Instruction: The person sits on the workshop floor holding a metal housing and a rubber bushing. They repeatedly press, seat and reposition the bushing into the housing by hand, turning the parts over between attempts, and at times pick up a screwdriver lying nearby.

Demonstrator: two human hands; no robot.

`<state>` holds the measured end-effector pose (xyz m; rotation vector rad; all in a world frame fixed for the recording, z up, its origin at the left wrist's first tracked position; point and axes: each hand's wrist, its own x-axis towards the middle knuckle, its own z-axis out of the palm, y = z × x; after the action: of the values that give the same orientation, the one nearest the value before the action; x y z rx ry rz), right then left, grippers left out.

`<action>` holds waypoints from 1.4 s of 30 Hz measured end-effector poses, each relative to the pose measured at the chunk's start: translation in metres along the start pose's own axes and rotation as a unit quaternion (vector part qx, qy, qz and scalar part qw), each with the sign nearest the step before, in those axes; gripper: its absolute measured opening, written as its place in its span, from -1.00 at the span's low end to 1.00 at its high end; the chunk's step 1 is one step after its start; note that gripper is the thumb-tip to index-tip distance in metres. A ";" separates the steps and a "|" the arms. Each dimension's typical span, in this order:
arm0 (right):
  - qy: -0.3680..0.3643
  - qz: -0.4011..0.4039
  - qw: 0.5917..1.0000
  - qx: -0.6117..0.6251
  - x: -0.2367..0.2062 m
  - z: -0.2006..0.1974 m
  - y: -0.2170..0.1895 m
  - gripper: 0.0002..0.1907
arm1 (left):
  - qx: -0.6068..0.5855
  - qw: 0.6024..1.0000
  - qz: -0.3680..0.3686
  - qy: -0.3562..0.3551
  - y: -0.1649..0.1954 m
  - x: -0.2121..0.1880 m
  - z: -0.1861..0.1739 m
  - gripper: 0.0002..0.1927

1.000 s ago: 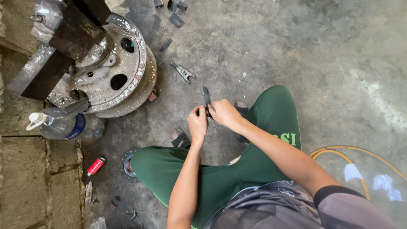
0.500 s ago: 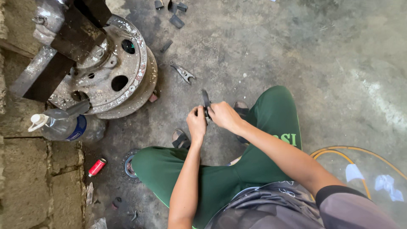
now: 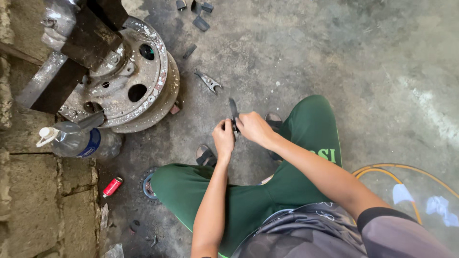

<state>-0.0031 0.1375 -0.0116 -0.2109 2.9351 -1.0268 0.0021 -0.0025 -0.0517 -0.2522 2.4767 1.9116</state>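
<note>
Your left hand [image 3: 223, 138] and right hand [image 3: 253, 128] pinch a thin dark metal strip [image 3: 233, 111]: likely light, stiff; hold its lower end, near the grey wheel rim [image 3: 143, 81].

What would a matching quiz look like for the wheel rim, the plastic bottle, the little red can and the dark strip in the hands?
Things:
1. wheel rim
2. plastic bottle
3. red can
4. dark strip

Places:
A. held between both hands
B. lying by the block wall, beside the knee
C. on its side just below the rim
D. upper left, under dark metal bars

Pairs: 1-D, 2-C, 3-B, 4-A
</note>
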 end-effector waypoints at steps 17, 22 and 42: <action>0.020 0.006 1.000 0.001 -0.001 -0.004 -0.010 -0.66 | -0.017 0.999 -0.043 -0.002 0.015 -0.003 -0.007 -0.57; 0.031 0.038 0.999 0.007 0.000 -0.006 -0.008 -0.67 | -0.038 0.995 -0.089 -0.028 0.018 -0.004 -0.003 -0.55; 0.049 -0.020 0.999 -0.012 0.004 0.001 -0.004 -0.67 | -0.026 0.999 -0.044 0.002 0.009 0.002 -0.006 -0.54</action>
<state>-0.0061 0.1330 -0.0099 -0.2254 3.0448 -1.0361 -0.0005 -0.0060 -0.0418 -0.3606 2.3780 1.9441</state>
